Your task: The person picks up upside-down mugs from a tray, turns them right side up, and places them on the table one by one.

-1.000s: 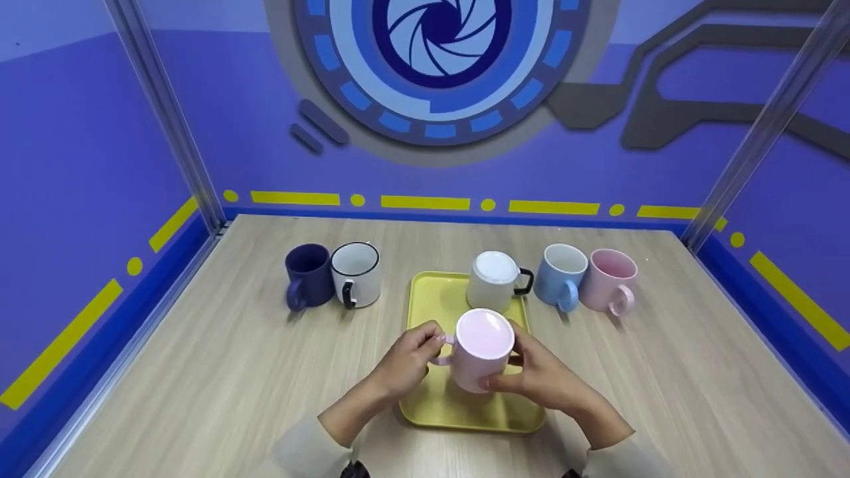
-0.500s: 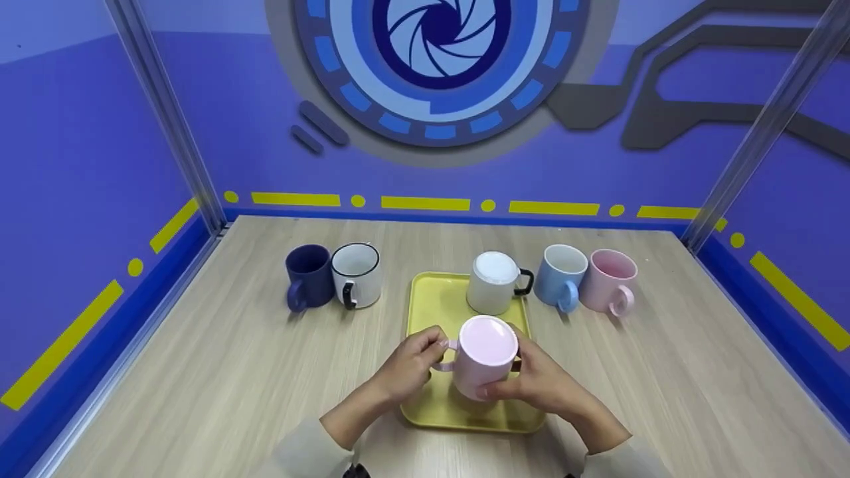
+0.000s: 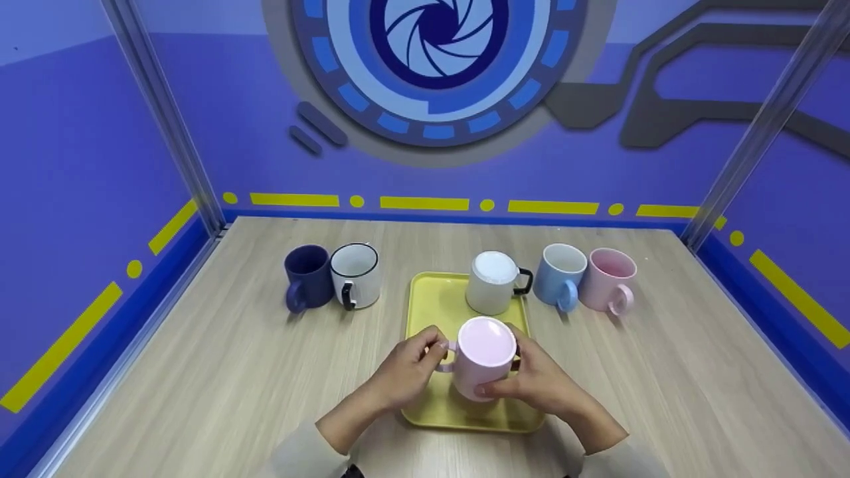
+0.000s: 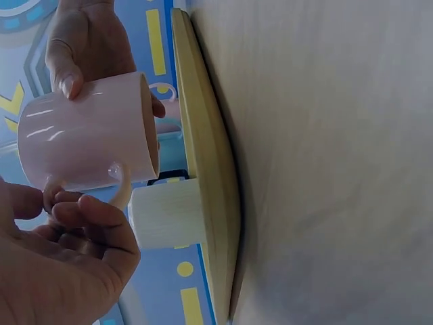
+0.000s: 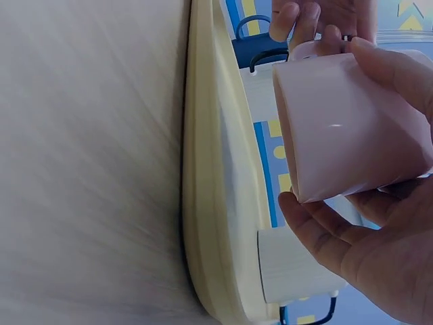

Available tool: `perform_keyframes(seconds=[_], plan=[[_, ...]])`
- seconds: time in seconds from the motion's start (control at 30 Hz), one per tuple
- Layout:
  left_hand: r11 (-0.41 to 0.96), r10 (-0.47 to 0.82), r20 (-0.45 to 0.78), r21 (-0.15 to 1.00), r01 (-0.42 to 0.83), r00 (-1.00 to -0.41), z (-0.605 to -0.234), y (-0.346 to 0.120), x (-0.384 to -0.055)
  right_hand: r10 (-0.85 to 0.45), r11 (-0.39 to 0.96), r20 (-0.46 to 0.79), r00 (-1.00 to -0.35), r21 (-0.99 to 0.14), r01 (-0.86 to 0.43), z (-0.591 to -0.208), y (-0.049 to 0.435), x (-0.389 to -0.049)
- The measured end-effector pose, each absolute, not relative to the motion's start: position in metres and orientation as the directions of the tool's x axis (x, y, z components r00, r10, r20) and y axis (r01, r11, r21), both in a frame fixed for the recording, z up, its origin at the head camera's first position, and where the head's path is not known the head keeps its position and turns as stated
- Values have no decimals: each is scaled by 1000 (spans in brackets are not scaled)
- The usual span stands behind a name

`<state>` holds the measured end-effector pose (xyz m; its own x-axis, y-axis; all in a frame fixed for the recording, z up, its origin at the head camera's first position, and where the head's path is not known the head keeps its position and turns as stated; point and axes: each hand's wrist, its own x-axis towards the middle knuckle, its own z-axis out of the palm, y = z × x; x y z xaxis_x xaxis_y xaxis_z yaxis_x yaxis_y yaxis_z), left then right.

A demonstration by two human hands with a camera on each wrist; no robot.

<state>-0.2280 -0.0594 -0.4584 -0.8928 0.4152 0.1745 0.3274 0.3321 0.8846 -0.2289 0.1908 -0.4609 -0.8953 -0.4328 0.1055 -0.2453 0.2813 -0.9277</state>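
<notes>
A pink mug (image 3: 479,378) is held upside down over the yellow tray (image 3: 428,302), its base facing up. My left hand (image 3: 404,373) pinches the mug's handle, which points left. My right hand (image 3: 550,386) grips the body from the right, thumb on the near side and fingers around the far side. In the left wrist view, the rim of the pink mug (image 4: 88,135) faces the tray (image 4: 210,169), with a gap between them. Behind it, a white mug (image 3: 490,293) with a black handle stands upside down on the tray's far right part.
At the back left, a navy mug (image 3: 309,275) and a white black-rimmed mug (image 3: 362,282) stand upright side by side. A light blue mug (image 3: 554,282) and another pink mug (image 3: 603,285) stand upright right of the tray. Blue walls (image 3: 425,179) enclose the table (image 3: 265,372).
Both hands have brought the held pink mug slightly toward me and lower in the head view since a second ago. In the last half second it has hardly moved.
</notes>
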Motion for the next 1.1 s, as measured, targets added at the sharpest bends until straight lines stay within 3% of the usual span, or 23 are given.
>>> perform_keyframes(seconds=[0.23, 0.37, 0.43, 0.53, 0.63, 0.7, 0.9, 1.1], plan=[[499, 376, 314, 724, 476, -872, -457, -66, -224, -420, 262, 116, -900, -934, -243, -461, 191, -230], [558, 395, 455, 571, 601, -798, -457, -69, -222, -415, 249, 115, -902, -940, -234, -462, 192, -231], [576, 433, 556, 436, 692, -710, -459, -71, -222, -414, 247, 116, -903, -940, -234, -462, 192, -231], [569, 517, 685, 174, 804, -514, -458, -75, -225, -405, 248, 112, -908, -942, -227, -462, 193, -232], [540, 609, 714, -54, 840, -346, -455, -78, -227, -389, 251, 102, -916, -945, -212, -462, 194, -233], [531, 660, 691, -153, 834, -293, -454, -80, -227, -384, 245, 103, -917, -946, -210, -461, 194, -233], [528, 764, 591, -341, 778, -260, -457, -84, -229, -379, 257, 108, -919, -942, -216, -461, 195, -234], [548, 794, 510, -363, 753, -331, -460, -84, -229, -373, 260, 84, -924, -946, -191, -459, 196, -233]])
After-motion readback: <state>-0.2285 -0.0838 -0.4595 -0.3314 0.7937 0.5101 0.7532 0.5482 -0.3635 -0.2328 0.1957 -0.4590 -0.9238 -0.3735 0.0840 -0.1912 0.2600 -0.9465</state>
